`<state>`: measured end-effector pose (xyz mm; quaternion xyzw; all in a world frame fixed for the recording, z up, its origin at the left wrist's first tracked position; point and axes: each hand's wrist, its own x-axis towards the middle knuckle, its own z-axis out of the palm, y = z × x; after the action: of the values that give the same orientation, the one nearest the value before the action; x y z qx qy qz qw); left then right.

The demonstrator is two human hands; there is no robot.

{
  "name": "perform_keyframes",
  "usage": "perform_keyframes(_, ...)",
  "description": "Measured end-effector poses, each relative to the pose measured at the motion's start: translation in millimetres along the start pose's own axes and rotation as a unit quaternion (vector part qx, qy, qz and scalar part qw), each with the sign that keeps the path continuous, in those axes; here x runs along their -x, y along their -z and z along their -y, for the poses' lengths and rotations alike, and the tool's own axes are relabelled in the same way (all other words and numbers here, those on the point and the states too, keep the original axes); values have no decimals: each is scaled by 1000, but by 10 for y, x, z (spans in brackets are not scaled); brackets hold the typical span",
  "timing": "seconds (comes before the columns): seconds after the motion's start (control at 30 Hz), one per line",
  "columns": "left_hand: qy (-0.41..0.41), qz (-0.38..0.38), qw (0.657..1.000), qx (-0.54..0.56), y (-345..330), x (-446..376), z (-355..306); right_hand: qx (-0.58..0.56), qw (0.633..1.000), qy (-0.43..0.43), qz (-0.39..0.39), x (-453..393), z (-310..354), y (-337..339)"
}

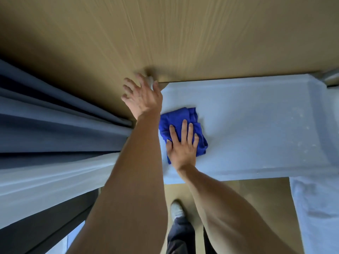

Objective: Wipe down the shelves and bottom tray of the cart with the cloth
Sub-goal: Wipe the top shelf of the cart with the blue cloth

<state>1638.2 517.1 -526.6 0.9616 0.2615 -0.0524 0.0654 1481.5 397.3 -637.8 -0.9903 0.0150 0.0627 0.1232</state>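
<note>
The crumpled blue cloth (pixel 183 131) lies on the pale grey-white tray surface of the cart (pixel 256 125), near its left end. The right hand (pixel 183 145) presses flat on the cloth, fingers straight and spread, with cloth showing beyond the fingertips and to the right. The left hand (pixel 142 96) rests at the tray's upper left corner, fingers loosely curled around a small whitish part (its identity cannot be told). Grey pleated curtains (pixel 55 116) hang at left. Tan wood-grain flooring (pixel 183 33) lies beyond the tray. A light shoe (pixel 177 209) stands below the tray edge.
</note>
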Motion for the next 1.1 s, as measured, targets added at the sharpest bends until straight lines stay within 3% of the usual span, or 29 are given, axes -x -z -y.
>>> perform_keyframes(0.17,8,5,1000,26,1,35,-43,31,999,-40,-2,849,-825,197)
perform_keyframes(0.3,1,15,999,31,-32,44,-103,65,997,-43,12,463,-1109,275)
perform_keyframes(0.4,9,25,999,28,-18,22,-101,50,997,-64,-8,-361,-1050,307)
perform_keyframes(0.53,13,44,999,17,-29,-6,-114,59,998,-9,-14,-1473,-466,282)
perform_keyframes(0.7,21,42,999,23,16,6,-130,54,989,124,66,-1484,334,146)
perform_keyframes(0.87,21,40,999,7,45,19,-152,18,989,121,78,-1547,180,315)
perform_keyframes(0.97,16,20,1000,-12,56,63,-192,13,985,112,129,-1600,134,401)
perform_keyframes(1.1,15,-1,1000,-16,81,109,-214,11,993,57,100,-1622,-376,558)
